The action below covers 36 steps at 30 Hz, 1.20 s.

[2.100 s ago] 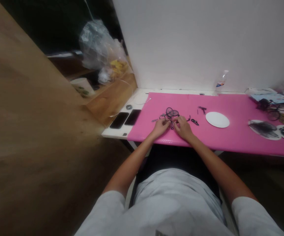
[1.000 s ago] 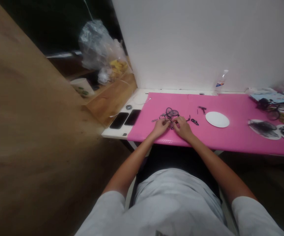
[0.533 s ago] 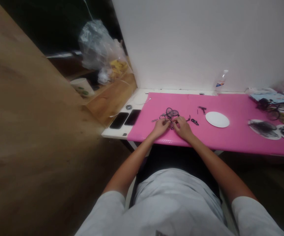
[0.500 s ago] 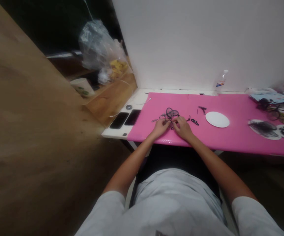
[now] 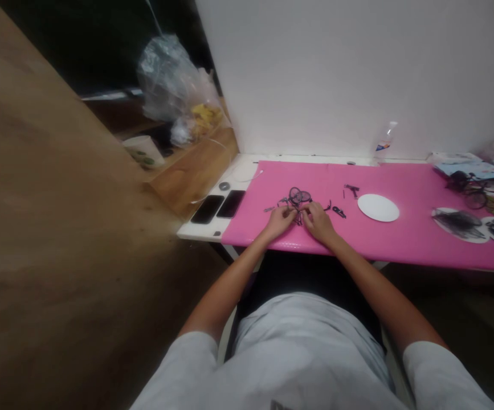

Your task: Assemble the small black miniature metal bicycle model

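My left hand (image 5: pixel 281 221) and my right hand (image 5: pixel 317 221) are close together over the pink cover (image 5: pixel 327 178). The fingers of both are pinched at small dark parts between them, too small to make out. Just beyond the fingertips lie small black spoked wheels (image 5: pixel 298 195). A small grey piece (image 5: pixel 269 209) is left of my left hand. To the right of my right hand are a thin curved black part (image 5: pixel 328 205) and a black oblong part (image 5: pixel 339 212). Farther back rests another black part (image 5: pixel 352 189).
A white plate (image 5: pixel 378 208) is on the right, with two plates of dark parts beyond. Two phones (image 5: pixel 207 209) lie at the left edge. A clear bottle (image 5: pixel 386 136) stands by the wall. A dark bicycle-like model (image 5: pixel 474 197) is at the far right.
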{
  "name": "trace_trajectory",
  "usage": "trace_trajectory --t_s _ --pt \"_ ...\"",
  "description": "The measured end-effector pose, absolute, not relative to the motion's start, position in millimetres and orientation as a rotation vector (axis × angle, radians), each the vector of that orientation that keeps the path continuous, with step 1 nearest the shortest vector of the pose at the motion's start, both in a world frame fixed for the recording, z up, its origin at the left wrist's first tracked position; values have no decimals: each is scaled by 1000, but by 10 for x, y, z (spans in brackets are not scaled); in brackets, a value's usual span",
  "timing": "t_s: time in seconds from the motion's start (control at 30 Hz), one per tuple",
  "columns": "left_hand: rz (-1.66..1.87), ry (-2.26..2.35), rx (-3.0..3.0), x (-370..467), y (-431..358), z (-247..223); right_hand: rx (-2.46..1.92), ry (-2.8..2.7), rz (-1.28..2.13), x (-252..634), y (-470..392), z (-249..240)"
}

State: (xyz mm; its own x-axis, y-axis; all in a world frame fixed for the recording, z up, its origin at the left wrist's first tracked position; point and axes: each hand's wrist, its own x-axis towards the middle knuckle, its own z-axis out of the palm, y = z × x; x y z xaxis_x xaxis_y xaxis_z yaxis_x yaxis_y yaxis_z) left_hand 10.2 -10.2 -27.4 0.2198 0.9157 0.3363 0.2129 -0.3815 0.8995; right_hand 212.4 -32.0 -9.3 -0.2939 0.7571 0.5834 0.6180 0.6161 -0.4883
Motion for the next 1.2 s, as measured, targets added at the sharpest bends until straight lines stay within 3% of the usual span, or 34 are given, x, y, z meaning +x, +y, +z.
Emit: trace_trajectory --t_s 1.2 --pt "1207 1064 1798 93 -79 -313 -1073 -2038 194 2121 -314 -109"
